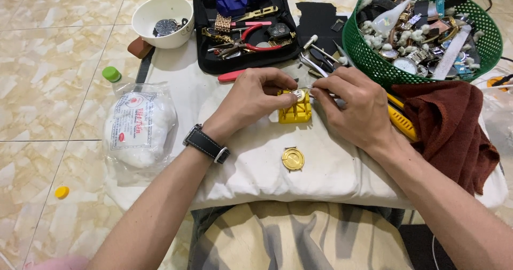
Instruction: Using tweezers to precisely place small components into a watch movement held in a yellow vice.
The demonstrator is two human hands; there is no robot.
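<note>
While the left hand is gripping the yellow holder block, the right hand is pinching tweezers over the watch movement, so the next move likely calls for steady, fine tip placement.

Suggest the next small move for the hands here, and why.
Probably ease the tweezers in the right hand down onto the watch movement: the left hand already steadies the yellow holder, and the tips sit at its edge.
</note>
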